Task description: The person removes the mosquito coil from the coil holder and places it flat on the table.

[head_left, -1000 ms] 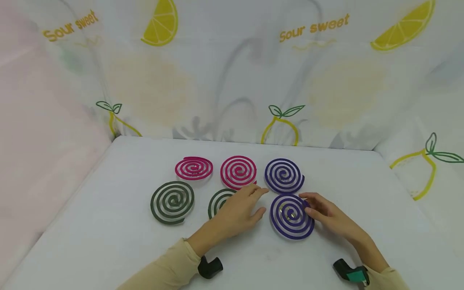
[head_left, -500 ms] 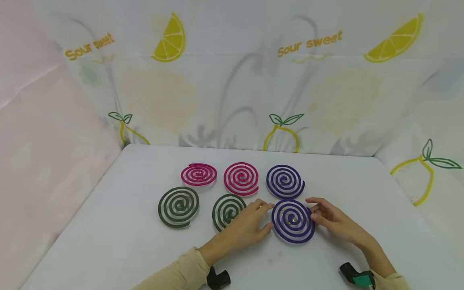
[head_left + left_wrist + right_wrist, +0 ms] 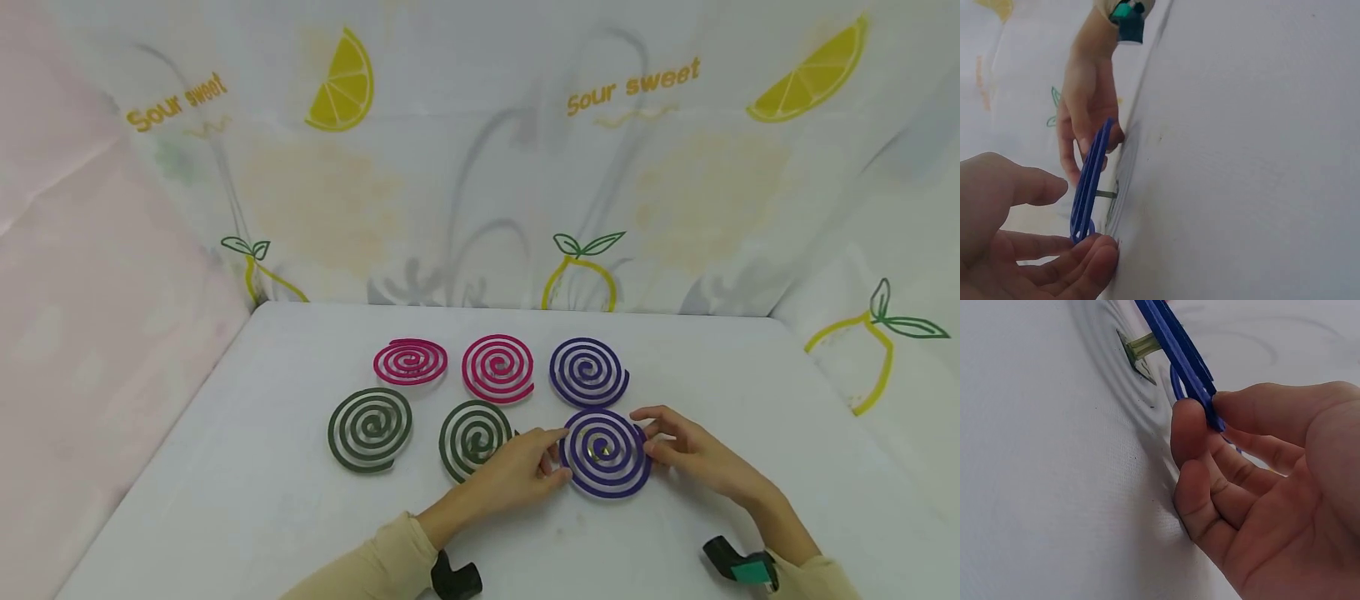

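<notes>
We see the right hand (image 3: pixel 693 450) pinching the rim of the nearer purple coil (image 3: pixel 601 445), raised on a greenish stand (image 3: pixel 1143 345) over the white table (image 3: pixel 225 508). At the coil's left edge, the left hand (image 3: pixel 517 471) (thumb apart) lies loosely open.

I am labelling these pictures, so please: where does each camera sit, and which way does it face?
Head: on the head, facing forward and down at the table; left hand, right hand and sleeves show.
Left wrist: on that wrist, facing the nearer purple spiral edge-on; left hand close, right hand beyond.
Right wrist: on that wrist, facing the same spiral's edge; only the right hand shows.
Shared: both wrist views show this spiral's post.
</notes>
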Available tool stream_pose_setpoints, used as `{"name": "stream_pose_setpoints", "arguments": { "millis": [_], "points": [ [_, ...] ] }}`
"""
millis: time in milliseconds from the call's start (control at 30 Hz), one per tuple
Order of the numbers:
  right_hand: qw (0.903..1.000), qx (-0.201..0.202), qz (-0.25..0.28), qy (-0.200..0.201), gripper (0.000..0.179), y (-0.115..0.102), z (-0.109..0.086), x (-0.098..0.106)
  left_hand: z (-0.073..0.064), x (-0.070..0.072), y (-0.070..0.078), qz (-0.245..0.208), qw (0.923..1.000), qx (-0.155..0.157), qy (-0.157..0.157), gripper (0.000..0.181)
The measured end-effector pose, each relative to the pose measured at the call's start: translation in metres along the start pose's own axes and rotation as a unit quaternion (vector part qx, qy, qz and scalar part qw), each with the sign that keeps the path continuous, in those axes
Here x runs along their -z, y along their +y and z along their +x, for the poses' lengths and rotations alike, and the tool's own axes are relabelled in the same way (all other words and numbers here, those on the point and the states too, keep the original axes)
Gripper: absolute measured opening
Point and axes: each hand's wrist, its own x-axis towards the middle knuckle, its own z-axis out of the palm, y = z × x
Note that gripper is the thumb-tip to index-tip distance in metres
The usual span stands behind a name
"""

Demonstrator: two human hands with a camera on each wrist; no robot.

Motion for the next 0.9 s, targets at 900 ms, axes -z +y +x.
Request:
{"name": "stream_pose_setpoints", "arguments": {
  "millis": [900],
  "points": [
    [0.9992, 0.014, 0.036, 0.001, 0.037, -0.0012, 0.0006, -0.0012, 0.0046, -0.0013, -0.0032, -0.101, 0.9933, 0.022, 0.052, 0.042]
  ]
}}
